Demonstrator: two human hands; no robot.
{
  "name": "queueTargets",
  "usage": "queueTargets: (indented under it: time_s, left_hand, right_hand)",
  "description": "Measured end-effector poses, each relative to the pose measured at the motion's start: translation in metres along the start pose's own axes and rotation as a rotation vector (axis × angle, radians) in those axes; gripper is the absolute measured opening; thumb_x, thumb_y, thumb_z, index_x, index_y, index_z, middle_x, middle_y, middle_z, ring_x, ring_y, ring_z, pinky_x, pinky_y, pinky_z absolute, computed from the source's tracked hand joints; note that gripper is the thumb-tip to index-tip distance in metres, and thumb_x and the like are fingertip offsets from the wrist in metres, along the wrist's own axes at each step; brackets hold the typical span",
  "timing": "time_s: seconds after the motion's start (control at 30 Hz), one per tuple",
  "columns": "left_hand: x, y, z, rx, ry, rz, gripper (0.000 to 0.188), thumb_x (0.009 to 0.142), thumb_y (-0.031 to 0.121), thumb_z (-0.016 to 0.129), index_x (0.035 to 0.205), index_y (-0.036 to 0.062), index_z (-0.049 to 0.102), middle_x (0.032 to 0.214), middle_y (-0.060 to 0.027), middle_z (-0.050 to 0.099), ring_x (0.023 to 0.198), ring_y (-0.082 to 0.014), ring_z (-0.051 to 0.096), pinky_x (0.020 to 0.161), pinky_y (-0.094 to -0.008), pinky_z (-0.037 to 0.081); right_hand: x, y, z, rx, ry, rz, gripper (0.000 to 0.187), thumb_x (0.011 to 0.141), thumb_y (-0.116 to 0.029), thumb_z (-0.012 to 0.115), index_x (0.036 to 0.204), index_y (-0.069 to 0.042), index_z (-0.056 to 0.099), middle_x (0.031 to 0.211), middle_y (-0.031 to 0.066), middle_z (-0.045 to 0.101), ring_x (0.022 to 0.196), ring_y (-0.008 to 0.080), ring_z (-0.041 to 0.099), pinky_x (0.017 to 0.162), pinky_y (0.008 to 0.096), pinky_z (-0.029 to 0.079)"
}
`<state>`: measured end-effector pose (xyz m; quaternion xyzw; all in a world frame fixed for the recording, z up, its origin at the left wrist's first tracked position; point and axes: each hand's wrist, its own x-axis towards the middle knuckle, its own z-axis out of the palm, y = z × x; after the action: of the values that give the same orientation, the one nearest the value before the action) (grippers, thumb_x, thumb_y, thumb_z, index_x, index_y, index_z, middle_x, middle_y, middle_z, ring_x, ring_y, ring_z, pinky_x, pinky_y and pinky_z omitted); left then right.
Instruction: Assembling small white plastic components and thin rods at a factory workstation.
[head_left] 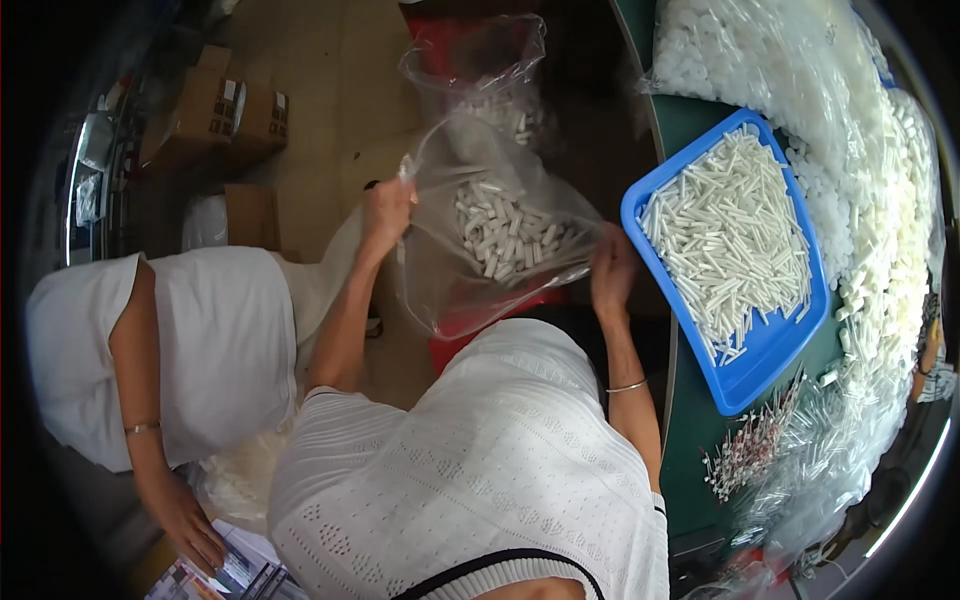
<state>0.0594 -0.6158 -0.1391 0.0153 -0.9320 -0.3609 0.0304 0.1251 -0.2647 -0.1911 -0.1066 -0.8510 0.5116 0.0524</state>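
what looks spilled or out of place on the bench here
Loose white pieces lie scattered on the green bench right of the blue tray, outside it. The clear bag held by both hands looks intact.

A blue plastic tray (775, 345) heaped with thin white tubes (728, 240) sits on the green table (690, 125) at right — clear bags of white plastic parts (800, 60) piled behind and beside it. Red-tipped pieces (752, 450) lie near the table's front edge. At left, another person in white (215, 340); beyond, cardboard boxes (225, 110) on the tan floor (330, 60).
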Motion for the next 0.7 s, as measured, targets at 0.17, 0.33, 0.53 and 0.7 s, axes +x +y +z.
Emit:
queueTargets:
  time_s: [0.17,0.33,0.53,0.7]
  left_hand:
    - [-0.008,-0.052,-0.003,0.251,-0.404,-0.520,0.030,0.089,0.017,0.050,0.067,-0.0010,0.057,0.052,-0.0152,0.051,0.043,-0.0246,0.053,0.046,-0.0400,0.041]
    - [-0.038,-0.082,0.029,0.486,-0.116,0.011,0.025,0.087,0.014,0.053,0.069,-0.0025,0.058,0.062,-0.0224,0.057,0.056,-0.0375,0.057,0.051,-0.0455,0.042]
    - [-0.023,-0.035,-0.024,0.168,-0.014,-0.133,0.028,0.088,0.018,0.056,0.068,-0.0012,0.061,0.058,-0.0178,0.057,0.052,-0.0344,0.058,0.051,-0.0441,0.046]
    - [-0.011,-0.065,-0.032,0.541,-0.445,-0.328,0.020,0.080,0.013,0.064,0.077,-0.0063,0.064,0.070,-0.0225,0.063,0.069,-0.0370,0.064,0.063,-0.0448,0.051]
  right_hand:
    - [0.012,0.079,0.012,-0.039,0.040,-0.085,0.019,0.093,-0.015,0.052,0.102,-0.002,0.061,0.076,0.0069,0.059,0.070,0.0158,0.056,0.064,0.0305,0.044]
    - [0.021,0.010,0.016,-0.113,-0.186,0.036,0.022,0.094,-0.021,0.050,0.094,-0.002,0.061,0.073,0.0069,0.058,0.068,0.0148,0.055,0.064,0.0304,0.045]
    - [0.028,-0.035,0.008,0.112,-0.025,-0.038,0.020,0.094,-0.016,0.052,0.098,0.000,0.062,0.073,0.0034,0.056,0.065,0.0112,0.051,0.062,0.0278,0.044]
    - [0.043,0.055,0.026,-0.195,0.002,-0.128,0.026,0.089,-0.012,0.059,0.112,0.000,0.060,0.074,0.0012,0.054,0.067,0.0092,0.049,0.063,0.0242,0.042]
